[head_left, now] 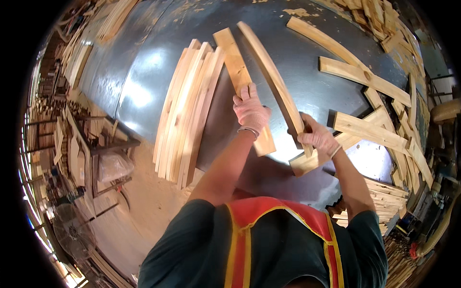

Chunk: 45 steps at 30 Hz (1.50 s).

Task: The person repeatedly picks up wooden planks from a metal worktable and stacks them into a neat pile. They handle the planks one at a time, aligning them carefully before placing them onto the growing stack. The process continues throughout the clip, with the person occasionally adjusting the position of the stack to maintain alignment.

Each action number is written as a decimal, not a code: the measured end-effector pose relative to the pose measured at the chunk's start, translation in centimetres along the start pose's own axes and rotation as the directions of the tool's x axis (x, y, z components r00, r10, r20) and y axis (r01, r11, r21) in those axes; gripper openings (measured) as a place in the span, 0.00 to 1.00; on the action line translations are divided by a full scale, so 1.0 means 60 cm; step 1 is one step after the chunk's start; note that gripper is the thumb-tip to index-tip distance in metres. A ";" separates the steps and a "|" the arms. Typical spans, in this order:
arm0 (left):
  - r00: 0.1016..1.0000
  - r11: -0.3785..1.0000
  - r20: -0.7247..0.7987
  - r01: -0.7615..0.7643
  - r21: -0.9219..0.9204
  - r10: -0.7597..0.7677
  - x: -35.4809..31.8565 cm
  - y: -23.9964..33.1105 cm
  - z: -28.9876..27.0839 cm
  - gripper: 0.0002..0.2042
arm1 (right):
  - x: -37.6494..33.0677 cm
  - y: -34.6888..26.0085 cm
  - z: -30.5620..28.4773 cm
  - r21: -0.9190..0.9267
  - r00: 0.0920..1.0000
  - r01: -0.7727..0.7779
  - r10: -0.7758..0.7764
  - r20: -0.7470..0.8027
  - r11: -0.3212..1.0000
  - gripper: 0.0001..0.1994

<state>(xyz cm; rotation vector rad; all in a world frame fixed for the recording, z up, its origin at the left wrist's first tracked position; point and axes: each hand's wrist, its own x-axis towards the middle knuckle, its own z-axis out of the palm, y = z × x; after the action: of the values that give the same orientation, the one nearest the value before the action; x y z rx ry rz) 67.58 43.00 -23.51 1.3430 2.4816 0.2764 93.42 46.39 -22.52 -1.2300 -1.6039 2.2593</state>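
My left hand [251,111], in what looks like a pale pink glove, is over a flat wooden board [231,55], its fingers curled on the board's face and the thumb by its left edge. In my right hand [318,136] is the near end of a second wooden board [269,72], tilted up on its narrow edge and pointing away from me. Left of both, several boards [185,115] stand on edge, pressed side by side in a bundle. Another board [307,162] lies partly under the right hand's board.
A dark metal table [158,48] carries all of this. Loose boards [370,129] lie crisscrossed at the right, with more scraps [379,19] at the far right. Stacked boards [384,197] are near my right elbow. A metal-framed stand [103,153] and a fan [74,228] are at the left.
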 end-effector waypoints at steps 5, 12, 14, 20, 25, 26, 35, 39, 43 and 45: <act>0.982 0.637 0.160 0.058 -0.769 0.104 -0.053 -0.212 -0.014 0.46 | -0.047 0.020 0.189 0.163 0.993 0.074 -0.088 0.079 0.984 0.44; 0.963 0.978 0.258 -0.126 0.166 0.080 -0.115 -0.153 -0.115 0.45 | 0.006 -0.005 0.438 -0.468 0.998 -0.008 0.039 0.056 0.884 0.44; 0.943 0.947 0.178 -0.302 0.110 0.280 -0.111 -0.183 -0.113 0.40 | -0.002 -0.017 0.397 -0.499 0.995 0.084 -0.043 0.092 0.862 0.41; 0.845 0.727 -0.127 -0.360 0.584 0.520 -0.129 -0.288 -0.086 0.38 | -0.101 0.094 0.112 0.024 0.712 0.194 -0.124 -0.691 0.981 0.25; 0.930 0.740 -0.004 -0.290 0.607 0.368 -0.101 -0.204 -0.103 0.38 | -0.266 0.086 -0.108 0.150 -0.176 0.381 0.231 -0.957 0.912 0.36; 0.906 0.741 0.011 -0.354 0.571 0.424 -0.099 -0.160 -0.107 0.38 | -0.282 0.126 -0.165 0.179 -0.191 0.537 0.326 -0.926 0.824 0.35; 0.556 0.568 0.144 -0.821 -0.059 0.819 -0.127 0.187 -0.045 0.46 | -0.245 0.198 -0.266 0.404 0.404 0.913 0.278 -0.871 -0.060 0.23; 0.412 0.456 0.239 -0.873 -0.174 0.879 -0.145 0.259 -0.007 0.50 | -0.201 0.102 -0.160 0.396 0.400 0.917 0.096 -0.912 -0.058 0.28; 0.652 0.775 0.602 -0.627 0.083 0.462 -0.179 0.291 0.015 0.51 | -0.154 0.107 -0.076 0.399 0.468 0.719 0.029 -0.883 0.569 0.27; 0.673 0.870 0.568 -0.457 -0.183 0.474 -0.173 0.219 0.010 0.42 | -0.162 0.129 -0.108 0.089 0.231 0.378 -0.001 -0.973 0.921 0.30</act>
<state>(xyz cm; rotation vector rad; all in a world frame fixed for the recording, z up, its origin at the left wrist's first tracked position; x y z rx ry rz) 83.38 41.44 -18.23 1.7176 1.5813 -0.0226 106.85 42.86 -24.42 -1.6558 -0.7374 0.9626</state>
